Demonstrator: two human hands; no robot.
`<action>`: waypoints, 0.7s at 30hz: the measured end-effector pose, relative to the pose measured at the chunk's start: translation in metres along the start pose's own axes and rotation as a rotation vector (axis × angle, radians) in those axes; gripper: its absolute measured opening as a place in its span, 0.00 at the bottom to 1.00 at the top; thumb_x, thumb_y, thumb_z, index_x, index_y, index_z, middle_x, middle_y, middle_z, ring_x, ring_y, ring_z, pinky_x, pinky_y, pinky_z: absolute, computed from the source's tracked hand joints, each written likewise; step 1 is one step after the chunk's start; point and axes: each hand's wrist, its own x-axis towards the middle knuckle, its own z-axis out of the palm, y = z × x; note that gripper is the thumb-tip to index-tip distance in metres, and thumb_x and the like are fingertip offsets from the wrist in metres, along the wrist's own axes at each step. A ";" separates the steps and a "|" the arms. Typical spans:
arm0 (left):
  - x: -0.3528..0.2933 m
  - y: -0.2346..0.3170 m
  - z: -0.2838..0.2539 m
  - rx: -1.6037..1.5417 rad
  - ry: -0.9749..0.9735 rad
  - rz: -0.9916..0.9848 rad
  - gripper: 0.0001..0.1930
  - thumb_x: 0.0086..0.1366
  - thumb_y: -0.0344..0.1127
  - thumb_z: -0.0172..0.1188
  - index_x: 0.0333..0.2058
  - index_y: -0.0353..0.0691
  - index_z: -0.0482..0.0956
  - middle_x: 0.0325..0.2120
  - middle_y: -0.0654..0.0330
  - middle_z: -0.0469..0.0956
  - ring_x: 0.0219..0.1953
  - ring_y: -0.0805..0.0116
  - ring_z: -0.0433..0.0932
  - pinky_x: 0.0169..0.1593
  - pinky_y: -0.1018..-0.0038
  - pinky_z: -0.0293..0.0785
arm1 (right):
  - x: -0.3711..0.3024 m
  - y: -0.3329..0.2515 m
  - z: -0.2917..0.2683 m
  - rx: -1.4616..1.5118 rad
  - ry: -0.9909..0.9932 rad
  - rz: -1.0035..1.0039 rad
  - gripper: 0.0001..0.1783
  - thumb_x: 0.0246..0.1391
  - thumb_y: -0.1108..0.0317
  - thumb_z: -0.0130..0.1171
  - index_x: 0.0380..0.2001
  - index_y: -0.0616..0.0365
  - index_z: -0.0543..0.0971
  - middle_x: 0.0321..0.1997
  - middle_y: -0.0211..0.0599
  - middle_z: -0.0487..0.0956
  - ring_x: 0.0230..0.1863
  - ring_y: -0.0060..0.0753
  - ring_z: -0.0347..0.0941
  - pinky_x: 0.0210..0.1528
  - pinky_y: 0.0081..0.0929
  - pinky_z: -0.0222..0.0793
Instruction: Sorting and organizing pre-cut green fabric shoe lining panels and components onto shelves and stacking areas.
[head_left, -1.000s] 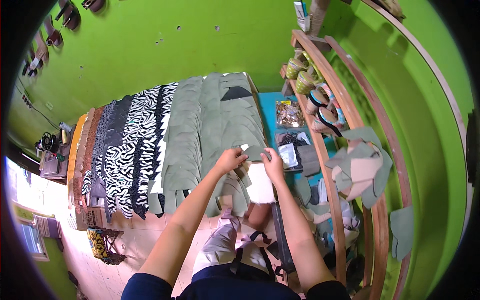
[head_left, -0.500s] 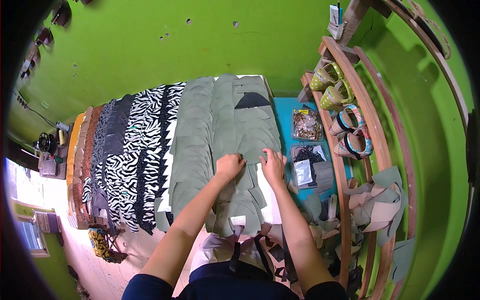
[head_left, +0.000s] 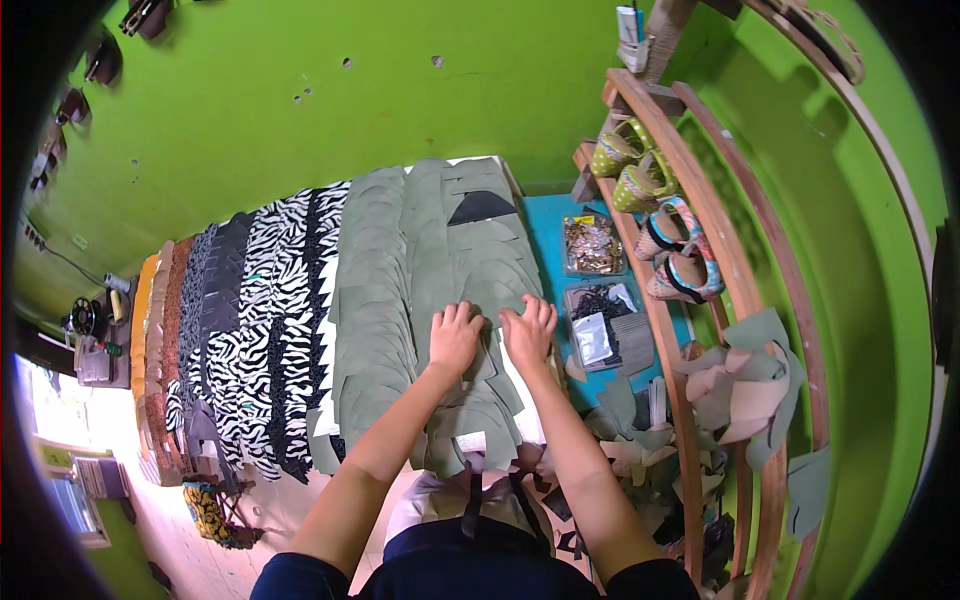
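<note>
Left hand: the bare left hand (head_left: 456,337) lies over thin, flat grey-green pieces with rounded edges (head_left: 385,260), fingers bent; whether its grip pinches one, I cannot tell.
Right hand: the bare right hand (head_left: 528,333) is just beside it, fingers curled downward; its grip is also unclear.
Grey-green pieces: overlapping in long columns on the bench (head_left: 543,215), beneath and beyond both hands; a black half-round piece (head_left: 480,207) lies among them.
Left of these: black-and-white zebra-striped pieces (head_left: 290,270), overlapped likewise.
Turquoise strip: a clear box of gold-coloured fittings (head_left: 592,245) and another of black parts (head_left: 630,338).
Wooden rack: upright rails (head_left: 700,195) on the right, carrying green spotted sandals (head_left: 638,188).
</note>
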 end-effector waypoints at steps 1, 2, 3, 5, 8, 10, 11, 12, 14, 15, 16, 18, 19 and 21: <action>0.001 0.003 -0.004 -0.034 0.018 -0.005 0.08 0.50 0.33 0.51 0.31 0.51 0.75 0.37 0.64 0.69 0.40 0.65 0.67 0.41 0.70 0.62 | 0.000 -0.001 -0.006 0.017 -0.029 0.012 0.08 0.45 0.60 0.54 0.28 0.48 0.79 0.46 0.39 0.67 0.52 0.43 0.58 0.59 0.48 0.47; 0.004 0.008 -0.010 -0.070 0.038 -0.006 0.08 0.48 0.32 0.53 0.30 0.49 0.75 0.37 0.64 0.69 0.40 0.64 0.67 0.40 0.69 0.62 | -0.001 -0.002 -0.011 0.077 -0.011 -0.013 0.10 0.46 0.60 0.53 0.31 0.48 0.79 0.49 0.42 0.65 0.54 0.46 0.56 0.60 0.50 0.44; 0.008 0.015 -0.015 -0.107 0.058 -0.004 0.09 0.47 0.31 0.55 0.30 0.47 0.75 0.37 0.64 0.69 0.40 0.64 0.67 0.40 0.68 0.62 | -0.003 -0.002 -0.018 0.114 0.004 -0.035 0.11 0.47 0.62 0.51 0.34 0.49 0.78 0.49 0.42 0.65 0.55 0.46 0.55 0.59 0.49 0.45; 0.017 0.031 -0.030 -0.183 0.134 0.049 0.08 0.46 0.29 0.55 0.29 0.45 0.75 0.36 0.63 0.70 0.37 0.63 0.68 0.38 0.69 0.62 | -0.005 -0.003 -0.034 0.164 0.052 -0.048 0.12 0.47 0.64 0.51 0.36 0.50 0.77 0.49 0.42 0.65 0.55 0.45 0.55 0.58 0.48 0.47; 0.039 0.060 -0.063 -0.367 0.364 0.133 0.08 0.47 0.26 0.53 0.28 0.41 0.73 0.31 0.60 0.72 0.32 0.60 0.69 0.36 0.69 0.61 | 0.003 -0.009 -0.088 0.196 0.185 0.003 0.11 0.46 0.70 0.51 0.35 0.55 0.75 0.46 0.43 0.67 0.50 0.46 0.59 0.52 0.42 0.55; 0.054 0.079 -0.086 -0.425 0.408 0.192 0.08 0.46 0.27 0.54 0.29 0.41 0.73 0.31 0.60 0.71 0.32 0.61 0.69 0.36 0.69 0.61 | 0.012 -0.009 -0.133 0.181 0.307 0.013 0.11 0.45 0.75 0.50 0.35 0.58 0.75 0.42 0.42 0.68 0.44 0.46 0.63 0.47 0.38 0.60; 0.064 0.096 -0.098 -0.495 0.444 0.237 0.08 0.46 0.28 0.54 0.29 0.41 0.72 0.31 0.60 0.71 0.33 0.61 0.69 0.35 0.69 0.61 | 0.014 -0.002 -0.157 0.143 0.335 0.050 0.11 0.45 0.75 0.50 0.35 0.58 0.75 0.40 0.40 0.69 0.43 0.44 0.64 0.45 0.38 0.61; 0.073 0.111 -0.111 -0.590 0.466 0.264 0.09 0.46 0.23 0.53 0.29 0.39 0.72 0.31 0.58 0.71 0.33 0.58 0.69 0.36 0.67 0.62 | 0.017 0.002 -0.176 0.106 0.376 0.054 0.12 0.43 0.74 0.51 0.35 0.57 0.74 0.40 0.39 0.69 0.42 0.43 0.65 0.44 0.37 0.62; 0.089 0.138 -0.144 -0.647 0.490 0.332 0.09 0.46 0.24 0.53 0.30 0.38 0.72 0.31 0.58 0.71 0.33 0.57 0.69 0.36 0.67 0.62 | 0.022 0.007 -0.222 -0.002 0.458 0.055 0.13 0.41 0.73 0.53 0.35 0.57 0.73 0.39 0.39 0.69 0.41 0.42 0.66 0.41 0.36 0.64; 0.097 0.151 -0.156 -0.688 0.515 0.367 0.10 0.46 0.24 0.53 0.30 0.38 0.72 0.31 0.57 0.71 0.34 0.57 0.69 0.37 0.67 0.62 | 0.024 0.011 -0.243 0.002 0.489 0.067 0.12 0.42 0.73 0.52 0.35 0.57 0.74 0.38 0.38 0.70 0.40 0.42 0.67 0.41 0.36 0.64; 0.104 0.164 -0.164 -0.709 0.510 0.421 0.09 0.46 0.24 0.53 0.30 0.38 0.72 0.31 0.57 0.71 0.34 0.56 0.69 0.37 0.66 0.63 | 0.022 0.016 -0.265 -0.024 0.546 0.077 0.12 0.43 0.73 0.52 0.35 0.57 0.74 0.38 0.38 0.70 0.40 0.42 0.67 0.41 0.36 0.64; 0.120 0.191 -0.177 -0.735 0.493 0.536 0.08 0.47 0.27 0.54 0.29 0.39 0.72 0.29 0.57 0.70 0.34 0.57 0.70 0.36 0.66 0.64 | 0.020 0.031 -0.303 -0.080 0.649 0.122 0.11 0.44 0.73 0.51 0.35 0.58 0.74 0.37 0.39 0.71 0.39 0.43 0.67 0.41 0.37 0.64; 0.128 0.202 -0.183 -0.736 0.475 0.594 0.06 0.48 0.29 0.55 0.28 0.40 0.72 0.27 0.58 0.70 0.33 0.58 0.70 0.34 0.66 0.64 | 0.019 0.041 -0.318 -0.106 0.690 0.160 0.11 0.45 0.73 0.50 0.35 0.58 0.74 0.36 0.39 0.71 0.39 0.43 0.67 0.41 0.37 0.64; 0.141 0.234 -0.193 -0.791 0.474 0.660 0.05 0.48 0.29 0.55 0.27 0.40 0.73 0.25 0.57 0.70 0.31 0.58 0.71 0.34 0.65 0.66 | 0.009 0.068 -0.355 -0.235 0.678 0.322 0.13 0.47 0.69 0.50 0.38 0.58 0.74 0.37 0.42 0.72 0.40 0.45 0.67 0.44 0.39 0.63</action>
